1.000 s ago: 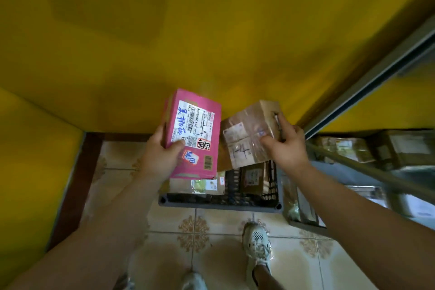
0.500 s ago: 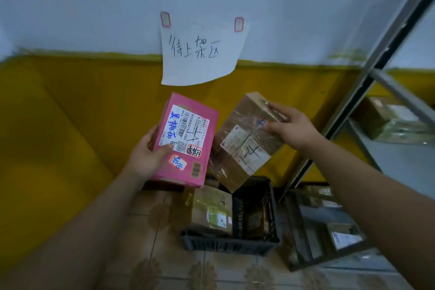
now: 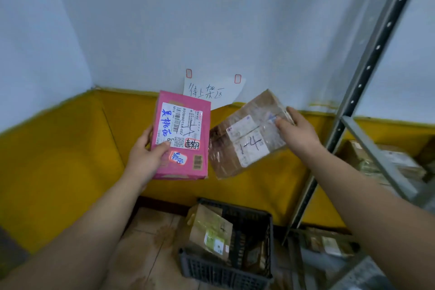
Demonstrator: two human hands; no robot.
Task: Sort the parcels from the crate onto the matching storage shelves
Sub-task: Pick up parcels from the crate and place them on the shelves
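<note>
Head camera view, looking forward and down at a person's two bare forearms raised in a corner with pale blue walls above a yellow lower band. At about 9 o'clock from the picture's centre, the left hand (image 3: 147, 160) grips a pink box (image 3: 181, 139) by its lower left edge, thumb pressed on the front. The box is held upright with its white shipping label, blue handwriting and barcode facing the camera. At about 3 o'clock, the right hand (image 3: 297, 133) holds a brown parcel (image 3: 247, 139) wrapped in clear tape, fingers closed over its upper right end; the parcel tilts down to the left, and its label bears a handwritten "1-4". The two parcels are just beside each other (whether they touch cannot be told).

Behind them, at 12 o'clock, a white paper sign (image 3: 213, 93) with handwritten characters is stuck to the wall with two red-edged pieces of tape. At 6 o'clock, a dark plastic crate (image 3: 226, 268) sits on the tiled floor (image 3: 146, 231), holding more cardboard parcels, one leaning upright (image 3: 209, 228). At 3 to 4 o'clock stands a grey metal shelf rack (image 3: 367, 70) with perforated uprights, its shelves carrying several brown parcels (image 3: 386, 162).
</note>
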